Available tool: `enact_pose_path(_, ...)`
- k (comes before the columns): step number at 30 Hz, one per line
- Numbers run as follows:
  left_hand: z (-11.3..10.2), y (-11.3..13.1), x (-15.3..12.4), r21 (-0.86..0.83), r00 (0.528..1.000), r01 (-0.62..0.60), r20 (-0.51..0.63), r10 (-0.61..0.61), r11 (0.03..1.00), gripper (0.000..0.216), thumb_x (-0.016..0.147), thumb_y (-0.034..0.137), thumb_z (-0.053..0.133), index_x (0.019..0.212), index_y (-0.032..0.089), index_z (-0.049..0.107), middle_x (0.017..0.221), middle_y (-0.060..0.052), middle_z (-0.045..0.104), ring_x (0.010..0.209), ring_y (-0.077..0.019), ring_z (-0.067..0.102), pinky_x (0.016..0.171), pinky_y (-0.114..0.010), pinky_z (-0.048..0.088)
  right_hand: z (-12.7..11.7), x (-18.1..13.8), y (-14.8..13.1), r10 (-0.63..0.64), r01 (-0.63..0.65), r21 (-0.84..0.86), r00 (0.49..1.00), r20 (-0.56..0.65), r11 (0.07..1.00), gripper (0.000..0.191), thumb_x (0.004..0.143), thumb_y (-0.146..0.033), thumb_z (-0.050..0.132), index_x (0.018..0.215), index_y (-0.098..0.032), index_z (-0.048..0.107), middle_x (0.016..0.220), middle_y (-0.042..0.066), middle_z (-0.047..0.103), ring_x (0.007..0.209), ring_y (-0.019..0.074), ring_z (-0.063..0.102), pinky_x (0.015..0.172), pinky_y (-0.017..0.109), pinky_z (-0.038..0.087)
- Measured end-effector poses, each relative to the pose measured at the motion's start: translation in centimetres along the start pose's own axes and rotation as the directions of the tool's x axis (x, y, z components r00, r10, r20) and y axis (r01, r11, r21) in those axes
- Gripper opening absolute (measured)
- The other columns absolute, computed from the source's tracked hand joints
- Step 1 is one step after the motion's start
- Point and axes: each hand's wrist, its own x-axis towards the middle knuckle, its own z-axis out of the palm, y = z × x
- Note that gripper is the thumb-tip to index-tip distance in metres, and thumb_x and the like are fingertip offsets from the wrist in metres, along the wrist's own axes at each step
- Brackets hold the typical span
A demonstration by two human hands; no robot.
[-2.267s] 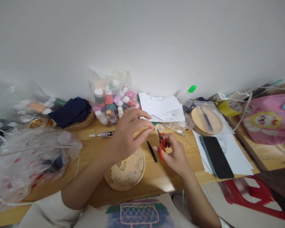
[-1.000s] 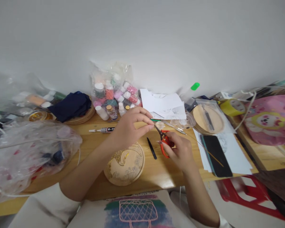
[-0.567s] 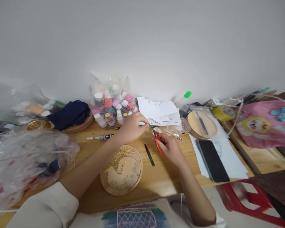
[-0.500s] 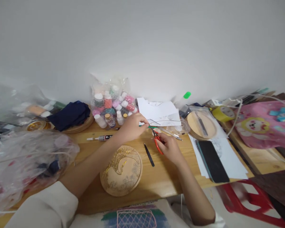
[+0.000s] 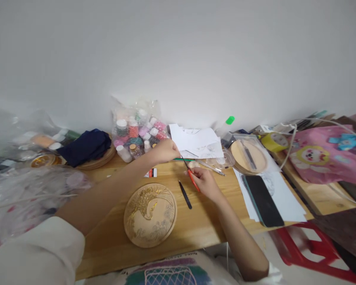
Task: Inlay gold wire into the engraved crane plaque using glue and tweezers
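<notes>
My left hand [image 5: 165, 151] is closed, its thumb and fingers pressed together by the tips of a pair of red-handled scissors. What it pinches is hidden. My right hand [image 5: 206, 183] holds the scissors [image 5: 192, 180], whose thin dark blades point up and left toward my left hand. Below them, black tweezers [image 5: 185, 194] lie flat on the wooden table [image 5: 201, 225]. To their left rests a round wooden disc [image 5: 138, 227] with a bird outlined partly in gold and grey drawn lines around it. My left forearm crosses above a tube whose end [image 5: 151, 173] shows.
Behind my left hand stands a plastic bag of small jars [image 5: 133, 130]. White paper [image 5: 195, 140] lies at the back. Rightward are a wooden hoop [image 5: 265, 164], a phone [image 5: 263, 201] and a pink bag [image 5: 317, 158]. Dark blue cloth [image 5: 84, 147] and crumpled plastic [image 5: 32, 206] lie left.
My left hand has shifted left and up, and its forearm now covers most of the tube. The scissors have turned slightly and moved a little left with my right hand.
</notes>
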Motion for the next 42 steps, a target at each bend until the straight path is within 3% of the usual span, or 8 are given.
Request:
enact_pose_path(8, 0.2, -2.6, -4.5, -0.031, 0.991, -0.116, -0.064, 0.114, 0.993, 0.021, 0.074, 0.033, 0.055, 0.073, 0.018, 0.069, 0.08, -0.004, 0.071, 0.075, -0.0171, 0.063, 0.068, -0.027, 0.045, -2.3, -4.4, 0.9, 0.136, -0.16, -0.29, 0.986, -0.099, 0.944, 0.026, 0.081, -0.038, 0.053, 0.062, -0.02, 0.05, 0.055, -0.001, 0.05, 0.052, 0.0125, 0.041, 0.053, 0.027, 0.025)
enact_pose_path(12, 0.8, -5.2, -7.5, -0.047, 0.985, -0.152, -0.095, 0.147, 0.987, 0.027, 0.076, 0.042, 0.055, 0.072, 0.019, 0.067, 0.084, -0.005, 0.071, 0.078, -0.0193, 0.064, 0.073, -0.031, 0.048, -2.9, -6.2, 1.1, 0.184, -0.232, -0.454, 0.972, -0.148, 0.86, 0.007, 0.079, -0.023, 0.06, 0.077, -0.019, 0.066, 0.077, 0.007, 0.068, 0.067, 0.0185, 0.058, 0.06, 0.028, 0.031)
enact_pose_path(21, 0.9, -10.2, -13.3, -0.06, 0.919, -0.105, -0.386, 0.074, 0.993, 0.021, 0.083, 0.04, 0.056, 0.074, 0.025, 0.067, 0.086, -0.003, 0.071, 0.083, -0.0226, 0.065, 0.079, -0.036, 0.051, -1.7, -6.3, -0.8, 0.236, -0.25, -0.656, 0.965, -0.112, 0.712, 0.019, 0.089, -0.025, 0.056, 0.09, -0.017, 0.072, 0.086, 0.012, 0.069, 0.076, 0.0229, 0.064, 0.063, 0.031, 0.038)
enact_pose_path(23, 1.1, -11.2, -14.6, -0.068, 0.897, -0.098, -0.437, 0.058, 0.993, 0.021, 0.084, 0.039, 0.053, 0.076, 0.025, 0.066, 0.087, -0.003, 0.071, 0.084, -0.0222, 0.066, 0.08, -0.036, 0.053, -0.6, -5.6, -2.2, 0.201, -0.209, -0.665, 0.975, -0.089, 0.717, 0.02, 0.091, -0.024, 0.053, 0.095, -0.018, 0.071, 0.093, 0.012, 0.069, 0.081, 0.0233, 0.065, 0.065, 0.031, 0.04)
enact_pose_path(26, 1.6, -12.3, -16.1, -0.07, 0.878, -0.079, -0.477, 0.036, 0.994, 0.019, 0.086, 0.036, 0.052, 0.08, 0.024, 0.066, 0.088, -0.004, 0.071, 0.084, -0.0207, 0.066, 0.079, -0.035, 0.054, 2.1, -3.4, -5.1, 0.004, 0.048, -0.64, 0.997, 0.08, 0.767, 0.021, 0.095, -0.026, 0.052, 0.099, -0.017, 0.07, 0.097, 0.012, 0.07, 0.091, 0.0243, 0.066, 0.073, 0.032, 0.045)
enact_pose_path(34, 2.5, -14.3, -17.4, 0.052, 0.839, -0.057, -0.539, 0.076, 0.997, 0.02, 0.09, 0.029, 0.051, 0.085, 0.022, 0.069, 0.098, -0.006, 0.069, 0.097, -0.0209, 0.064, 0.09, -0.038, 0.053, 9.9, 4.0, -9.0, -0.199, 0.376, -0.573, 0.916, 0.348, 0.729, 0.028, 0.089, -0.024, 0.064, 0.114, -0.013, 0.067, 0.111, 0.015, 0.066, 0.109, 0.0279, 0.058, 0.094, 0.039, 0.044)
enact_pose_path(38, 2.1, -15.0, -17.2, 0.153, 0.791, 0.005, -0.605, 0.09, 0.988, 0.021, 0.09, 0.025, 0.052, 0.082, 0.021, 0.071, 0.124, -0.01, 0.061, 0.12, -0.0289, 0.053, 0.106, -0.053, 0.042, 10.5, 4.6, -8.6, -0.237, 0.419, -0.568, 0.9, 0.367, 0.709, 0.025, 0.092, -0.018, 0.057, 0.114, -0.01, 0.066, 0.112, 0.018, 0.065, 0.109, 0.0295, 0.056, 0.094, 0.043, 0.043)
enact_pose_path(42, 1.4, -14.4, -16.3, 0.362, 0.85, -0.116, -0.445, 0.281, 0.925, 0.018, 0.089, 0.02, 0.056, 0.081, 0.021, 0.072, 0.134, -0.01, 0.057, 0.126, -0.0328, 0.049, 0.107, -0.058, 0.04, 8.5, 3.4, -8.1, -0.288, 0.47, -0.519, 0.873, 0.394, 0.714, 0.023, 0.094, -0.023, 0.056, 0.113, -0.013, 0.064, 0.113, 0.014, 0.065, 0.108, 0.0264, 0.056, 0.094, 0.04, 0.043)
